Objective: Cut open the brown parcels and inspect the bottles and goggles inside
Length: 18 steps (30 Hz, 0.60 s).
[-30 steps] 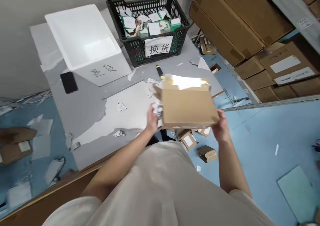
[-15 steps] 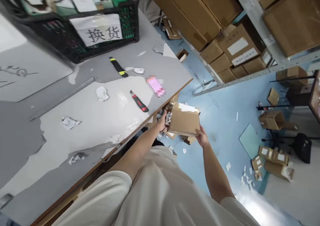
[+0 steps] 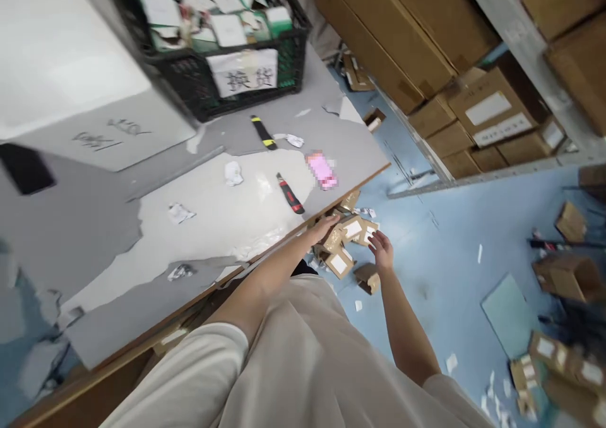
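My left hand (image 3: 326,227) is stretched out past the table edge, fingers extended and holding nothing. Across from it, my right hand (image 3: 381,250) hangs in the air with its fingers apart, also holding nothing. Between and below the two hands lies a heap of small cardboard boxes (image 3: 339,263), some with white labels. Which of them was in my hands I cannot tell. On the table, nearest my left hand, rests a red and black utility knife (image 3: 290,194). A yellow and black utility knife (image 3: 264,132) and a pixelated pink item (image 3: 321,170) lie farther back.
A black plastic crate (image 3: 189,81) of small boxes stands on the grey table (image 3: 156,289), beside a white box (image 3: 118,128). Crumpled paper (image 3: 233,173) is scattered there. Shelving with large cartons (image 3: 492,103) stands back right. An open carton (image 3: 368,278) and scraps lie on the blue floor.
The cardboard box that both hands held is let go, and my hands are now empty over the heap. The view has shifted, so the table and crate appear farther right.
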Each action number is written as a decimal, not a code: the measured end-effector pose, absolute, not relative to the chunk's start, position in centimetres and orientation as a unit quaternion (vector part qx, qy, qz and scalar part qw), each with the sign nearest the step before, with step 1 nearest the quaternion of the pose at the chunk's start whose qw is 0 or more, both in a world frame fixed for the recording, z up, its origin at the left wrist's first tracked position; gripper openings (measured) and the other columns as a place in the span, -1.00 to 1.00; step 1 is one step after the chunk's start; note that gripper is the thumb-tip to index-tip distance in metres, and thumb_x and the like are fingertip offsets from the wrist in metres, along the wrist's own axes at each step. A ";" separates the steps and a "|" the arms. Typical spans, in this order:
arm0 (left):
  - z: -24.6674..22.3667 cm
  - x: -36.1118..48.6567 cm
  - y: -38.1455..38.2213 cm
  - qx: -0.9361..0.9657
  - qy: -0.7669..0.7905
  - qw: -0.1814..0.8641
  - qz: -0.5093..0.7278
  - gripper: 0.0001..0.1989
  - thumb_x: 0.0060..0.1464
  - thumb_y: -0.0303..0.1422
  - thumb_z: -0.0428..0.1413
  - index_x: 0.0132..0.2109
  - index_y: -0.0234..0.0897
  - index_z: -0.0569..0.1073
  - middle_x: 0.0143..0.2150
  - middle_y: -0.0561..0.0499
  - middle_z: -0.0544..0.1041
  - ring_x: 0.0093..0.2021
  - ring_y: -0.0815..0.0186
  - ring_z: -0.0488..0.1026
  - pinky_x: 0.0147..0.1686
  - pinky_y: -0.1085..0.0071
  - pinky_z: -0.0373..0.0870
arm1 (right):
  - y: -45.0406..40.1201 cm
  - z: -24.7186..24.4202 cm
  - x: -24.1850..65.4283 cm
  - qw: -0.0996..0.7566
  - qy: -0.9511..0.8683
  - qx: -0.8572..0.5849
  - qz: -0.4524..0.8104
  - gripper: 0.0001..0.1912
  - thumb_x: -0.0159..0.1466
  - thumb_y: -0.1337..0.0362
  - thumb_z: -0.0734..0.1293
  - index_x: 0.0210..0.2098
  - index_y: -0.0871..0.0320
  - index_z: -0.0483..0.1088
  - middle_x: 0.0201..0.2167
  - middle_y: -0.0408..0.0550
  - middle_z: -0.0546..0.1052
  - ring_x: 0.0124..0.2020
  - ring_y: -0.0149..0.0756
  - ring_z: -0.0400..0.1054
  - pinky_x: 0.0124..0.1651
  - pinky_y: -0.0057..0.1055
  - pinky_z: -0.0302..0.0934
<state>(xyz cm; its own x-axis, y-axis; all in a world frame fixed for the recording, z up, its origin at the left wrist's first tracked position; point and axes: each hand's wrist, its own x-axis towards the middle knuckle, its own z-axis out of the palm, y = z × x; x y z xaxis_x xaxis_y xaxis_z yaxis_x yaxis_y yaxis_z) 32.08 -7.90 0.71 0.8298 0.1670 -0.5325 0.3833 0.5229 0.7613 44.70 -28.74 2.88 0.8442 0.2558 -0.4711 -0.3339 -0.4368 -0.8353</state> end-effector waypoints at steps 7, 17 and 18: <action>4.9 21.1 -2.5 0.554 0.457 0.679 0.153 -0.45 0.04 -0.15 0.16 0.12 -0.37 0.35 0.06 -0.26 0.48 -0.02 0.18 0.48 0.00 0.27 0.38 | -10.9 4.8 43.6 0.468 -0.224 -0.742 0.424 -0.52 -0.01 0.01 0.40 -0.16 0.12 0.38 -0.22 -0.04 0.55 -0.32 -0.34 0.45 -0.22 -0.35 0.33; 13.1 -9.4 -14.1 0.470 0.796 0.304 0.228 -0.60 0.10 -0.17 0.07 0.03 -0.29 0.42 -0.09 -0.19 0.52 -0.05 0.06 0.47 0.05 0.18 0.33 | 5.4 12.4 17.8 0.110 -0.840 -0.405 0.344 -0.58 0.25 0.09 0.21 0.04 0.11 0.39 -0.17 0.05 0.54 -0.30 -0.22 0.40 -0.14 -0.20 0.28; 13.1 -11.2 -16.8 0.441 0.818 0.294 0.224 -0.59 0.09 -0.16 0.07 0.04 -0.27 0.41 -0.04 -0.19 0.51 0.00 0.04 0.45 0.08 0.18 0.31 | 4.9 13.4 14.7 0.109 -0.866 -0.347 0.342 -0.58 0.27 0.09 0.19 0.05 0.10 0.39 -0.16 0.05 0.54 -0.28 -0.21 0.40 -0.14 -0.21 0.29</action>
<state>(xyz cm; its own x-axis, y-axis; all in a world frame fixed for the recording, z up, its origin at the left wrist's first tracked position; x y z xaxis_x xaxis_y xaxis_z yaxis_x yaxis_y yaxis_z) -11.21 -16.83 13.14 -0.4384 0.8531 -0.2830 0.5892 0.5105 0.6263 14.65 4.88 13.37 -0.7348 0.6765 -0.0487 0.5276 0.5251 -0.6678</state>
